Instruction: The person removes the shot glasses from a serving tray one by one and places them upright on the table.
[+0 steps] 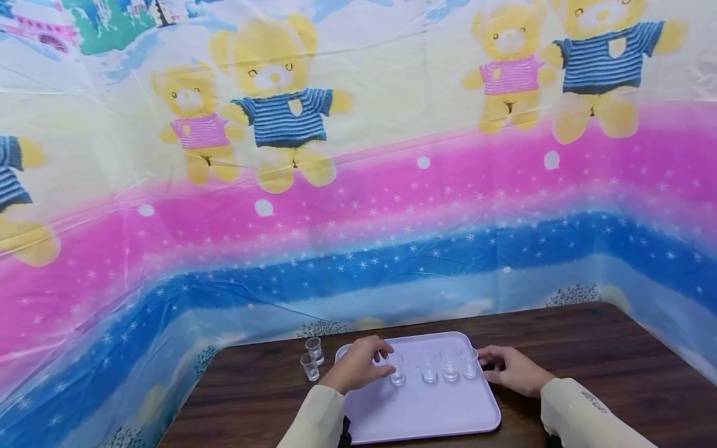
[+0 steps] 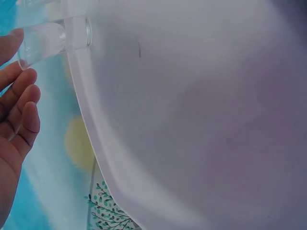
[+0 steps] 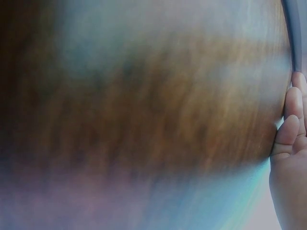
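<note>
Lilac tray (image 1: pixel 421 417): on your desk (image 1: pixel 566 348), likely as a level stand. Small glass (image 1: pixel 398 376): upright on the tray; your left grip (image 1: pixel 358 364) pinches its rim between thumb and finger, probably so the base can sit flat. Three more glasses (image 1: pixel 450 368): standing to its right in a row. Your right grip (image 1: pixel 518 371): fingertips at the tray's right edge, perhaps to steady it; pinching or not, I cannot tell. Two other glasses (image 1: pixel 310 367): on the desk, left of the tray. Printed cloth (image 1: pixel 381 205): far, behind the desk.

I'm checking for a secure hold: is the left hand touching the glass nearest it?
Touching. The left wrist view shows the left hand pinching the glass near its rim, between thumb and fingertip.
</note>
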